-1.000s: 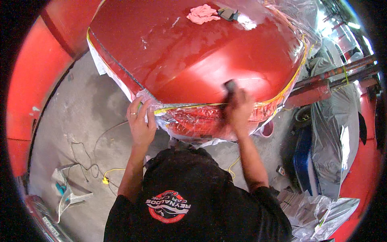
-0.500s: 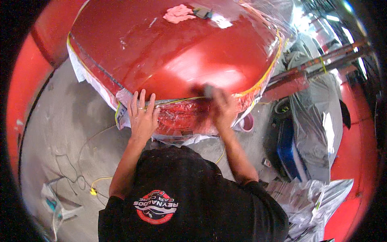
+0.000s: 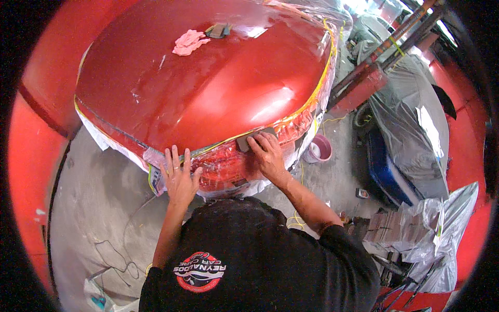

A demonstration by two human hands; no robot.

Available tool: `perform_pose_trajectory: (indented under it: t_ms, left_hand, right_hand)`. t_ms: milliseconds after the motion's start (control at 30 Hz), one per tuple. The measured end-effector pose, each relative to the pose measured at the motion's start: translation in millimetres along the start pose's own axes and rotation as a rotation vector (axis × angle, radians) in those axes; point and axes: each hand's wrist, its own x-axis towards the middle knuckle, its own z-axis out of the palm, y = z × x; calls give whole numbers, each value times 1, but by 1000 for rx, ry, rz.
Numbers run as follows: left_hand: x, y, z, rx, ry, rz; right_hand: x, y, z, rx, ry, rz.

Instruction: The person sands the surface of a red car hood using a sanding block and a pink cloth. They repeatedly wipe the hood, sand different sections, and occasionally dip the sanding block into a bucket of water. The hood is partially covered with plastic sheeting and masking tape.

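A glossy red car panel (image 3: pixel 197 99) lies before me, edged with yellow masking tape (image 3: pixel 317 91). Below its near edge, clear plastic film (image 3: pixel 218 167) covers a red part. My left hand (image 3: pixel 179 179) rests at the near left edge, fingers spread, holding nothing. Further right, my right hand (image 3: pixel 269 156) is closed over a flat, dark grey sanding pad (image 3: pixel 244 144), pressed at the taped near edge. A crumpled pink cloth (image 3: pixel 189 42) lies on the panel's far part, beside some folded dark pads (image 3: pixel 218 30).
A pink bucket (image 3: pixel 319 150) stands on the floor right of the panel. Beyond are a red metal beam (image 3: pixel 358 91), a vehicle under grey plastic sheeting (image 3: pixel 405 112) and a blue panel (image 3: pixel 384 171). Cords (image 3: pixel 122 265) trail over the concrete floor (image 3: pixel 99 208).
My right hand, blurred before, has drawn the pad slightly nearer to me, onto the taped edge. My left hand keeps its place on the panel. The whole view has shifted and turned.
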Motion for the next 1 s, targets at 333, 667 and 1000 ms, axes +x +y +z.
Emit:
perform_pose_trajectory:
  t_ms: [333,667,1000]
  left_hand:
    - [-13,-20,-17,16,57,-74]
    - [-20,-25,-8,-51,101,-226]
    - [-76,-64,9,-199,58,-470]
  right_hand:
    - [40,121,-44,-68,259,523]
    - [47,-31,-6,89,115,71]
    - [103,118,-11,-310,127,449]
